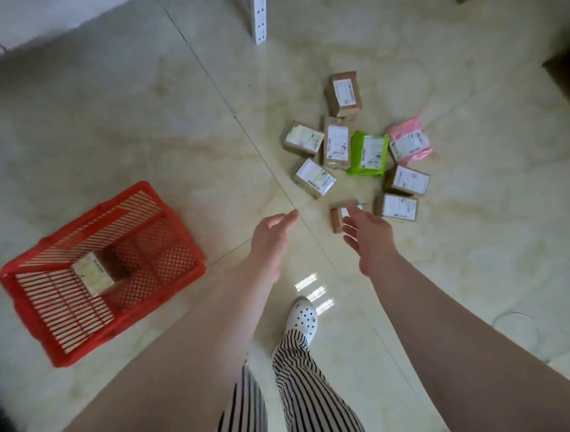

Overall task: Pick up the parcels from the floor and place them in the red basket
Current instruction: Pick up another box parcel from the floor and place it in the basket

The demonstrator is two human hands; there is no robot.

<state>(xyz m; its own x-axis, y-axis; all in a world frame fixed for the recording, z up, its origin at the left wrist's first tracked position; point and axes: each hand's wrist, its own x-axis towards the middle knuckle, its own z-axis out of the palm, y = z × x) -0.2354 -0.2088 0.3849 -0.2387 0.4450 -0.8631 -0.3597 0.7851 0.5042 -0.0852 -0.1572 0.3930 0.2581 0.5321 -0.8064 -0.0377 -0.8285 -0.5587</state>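
Note:
A red basket (180, 253) stands on the floor at the left with one labelled brown parcel (92, 273) inside. Several parcels lie in a cluster on the tiles ahead, among them a green bag (369, 153), a pink bag (409, 141) and brown boxes such as the far box (343, 92). My right hand (371, 238) is open with fingers spread just above a small brown parcel (336, 219), partly hiding it. My left hand (271, 239) is open and empty, over bare floor left of that parcel.
A white perforated shelf post (259, 16) stands at the far centre. Cardboard boxes (565, 73) sit at the right edge. My foot in a white clog (303, 319) and striped trousers are below the hands. The floor is glossy beige tile.

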